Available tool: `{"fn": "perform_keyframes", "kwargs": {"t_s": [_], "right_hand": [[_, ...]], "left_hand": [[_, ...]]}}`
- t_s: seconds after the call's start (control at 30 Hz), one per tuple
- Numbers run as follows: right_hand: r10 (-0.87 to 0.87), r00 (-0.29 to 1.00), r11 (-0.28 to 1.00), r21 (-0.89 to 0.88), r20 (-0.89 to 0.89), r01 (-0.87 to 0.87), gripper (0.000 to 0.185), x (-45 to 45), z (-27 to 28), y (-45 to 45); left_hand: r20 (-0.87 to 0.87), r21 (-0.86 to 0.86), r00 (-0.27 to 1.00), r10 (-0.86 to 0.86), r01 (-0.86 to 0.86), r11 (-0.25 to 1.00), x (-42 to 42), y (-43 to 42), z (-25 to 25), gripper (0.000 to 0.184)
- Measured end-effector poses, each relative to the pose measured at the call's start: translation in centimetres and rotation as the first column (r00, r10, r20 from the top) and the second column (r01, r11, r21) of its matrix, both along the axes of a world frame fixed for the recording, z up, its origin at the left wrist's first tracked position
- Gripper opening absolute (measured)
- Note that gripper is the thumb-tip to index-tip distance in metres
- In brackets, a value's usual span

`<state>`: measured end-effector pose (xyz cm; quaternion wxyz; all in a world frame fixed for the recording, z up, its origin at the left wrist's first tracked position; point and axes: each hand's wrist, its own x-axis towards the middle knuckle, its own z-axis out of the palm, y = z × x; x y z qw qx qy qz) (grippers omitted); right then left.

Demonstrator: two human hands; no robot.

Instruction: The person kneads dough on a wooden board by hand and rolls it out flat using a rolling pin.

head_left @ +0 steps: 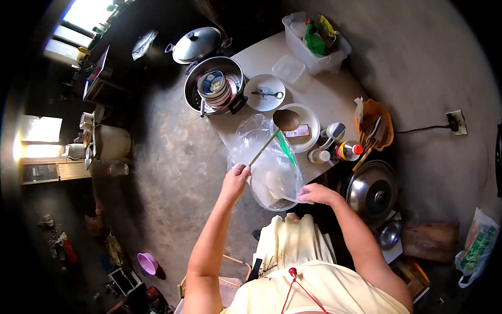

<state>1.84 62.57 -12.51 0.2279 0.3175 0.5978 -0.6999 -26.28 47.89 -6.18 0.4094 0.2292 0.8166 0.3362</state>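
My left hand (238, 177) is closed round the thin handle of a ladle (286, 120), whose round bowl is over a white plate (312, 116). A clear plastic bag (248, 137) with a green strip lies open below the handle, at the table's front edge. My right hand (314, 194) pinches the bag's edge on the right. White contents, not clearly made out, show through the plastic. A small pinkish packet (299, 131) rests on the plate, partly behind the ladle's bowl.
Beyond are a pot of stacked bowls (213, 83), a plate with a spoon (264, 86) and a plastic bin (327, 63). Right of the bag stand a red-capped bottle (348, 150), a white-capped jar (319, 156), an orange basket (384, 125) and a large lid (371, 191).
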Motion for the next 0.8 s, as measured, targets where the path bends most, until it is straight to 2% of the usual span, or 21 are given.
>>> {"fn": "perform_keyframes", "kwargs": {"t_s": [0.07,0.1,0.13,0.2,0.27,0.3,0.33,0.4,0.43,0.47,0.5,0.53,0.6,0.63,0.67,0.73,0.77,0.8], "right_hand": [[0.231,0.973,0.942,0.246,0.022,-0.229,0.035,2.3,-2.3,1.0],[0.292,0.943,0.909,0.26,0.162,-0.326,0.033,2.4,-1.6,1.5],[0.269,0.937,0.917,0.238,0.222,-0.319,0.033,3.1,-1.8,2.0],[0.364,0.862,0.842,0.271,0.353,-0.467,0.031,3.5,-1.8,3.0],[0.363,0.742,0.719,0.337,0.563,-0.608,0.032,3.4,-1.1,3.8],[0.305,0.717,0.658,0.405,0.627,-0.635,0.036,3.2,-0.7,3.5],[0.308,0.715,0.657,0.403,0.628,-0.637,0.036,3.3,-1.1,3.3],[0.201,0.719,0.439,0.595,0.665,-0.673,0.05,3.6,-2.2,2.6],[0.054,0.835,0.32,0.783,0.548,-0.534,0.059,3.0,-1.1,1.4],[-0.001,0.918,0.198,0.9,0.397,-0.389,0.059,2.0,-0.1,0.3],[0.041,0.939,0.166,0.924,0.342,-0.344,0.063,0.3,2.4,-0.4],[0.154,0.966,0.114,0.968,0.207,-0.226,0.072,0.3,2.2,-2.0],[0.375,0.924,0.139,0.99,-0.074,0.023,0.094,-0.1,0.5,-5.7],[0.466,0.878,0.265,0.964,-0.108,-0.022,0.101,-1.1,0.6,-7.1],[0.515,0.838,0.247,0.967,-0.182,0.058,0.103,-1.8,0.7,-8.3],[0.403,0.855,0.308,0.928,-0.327,0.21,0.081,-4.1,0.8,-9.9],[0.41,0.85,0.312,0.927,-0.33,0.209,0.081,-4.9,0.2,-10.0],[0.418,0.87,0.283,0.948,-0.261,0.148,0.063,-5.9,-0.7,-9.9]], "left_hand": [[0.012,-0.031,1.0,-0.009,0.009,0.999,-0.5,-0.8,2.6,0.029],[0.011,-0.036,1.0,-0.007,0.008,0.999,-0.5,-1.5,2.5,0.029],[0.036,-0.008,0.999,0.004,-0.003,1.0,-0.3,-2.3,2.1,0.025],[0.063,0.016,0.998,0.019,-0.02,1.0,0.5,-3.9,1.5,0.022],[0.361,0.006,0.899,0.246,-0.267,0.964,2.1,-5.3,1.0,0.02],[0.386,0.036,0.873,0.297,-0.336,0.941,3.0,-6.0,0.6,0.018],[0.437,-0.02,0.84,0.322,-0.349,0.937,3.3,-7.0,0.3,0.019],[0.444,-0.042,0.826,0.347,-0.368,0.929,4.6,-8.7,-0.3,0.019],[0.444,-0.047,0.822,0.356,-0.375,0.926,5.2,-9.6,-0.6,0.019],[0.446,-0.039,0.821,0.356,-0.379,0.924,5.6,-10.5,-0.9,0.019],[0.448,-0.029,0.821,0.355,-0.384,0.923,6.0,-11.1,-0.9,0.019],[0.448,-0.031,0.817,0.363,-0.391,0.92,6.4,-11.5,-0.9,0.019],[0.487,-0.02,0.787,0.379,-0.424,0.906,7.0,-12.2,-0.9,0.018],[0.486,-0.019,0.785,0.384,-0.43,0.903,7.2,-12.5,-0.9,0.018],[0.494,-0.015,0.783,0.378,-0.427,0.904,7.4,-12.7,-1.1,0.017],[0.507,-0.009,0.778,0.371,-0.425,0.905,7.8,-13.3,-1.4,0.014],[0.534,-0.021,0.756,0.379,-0.436,0.9,7.8,-13.6,-1.6,0.013],[0.531,-0.022,0.754,0.386,-0.443,0.896,7.8,-13.8,-1.8,0.013]]}}
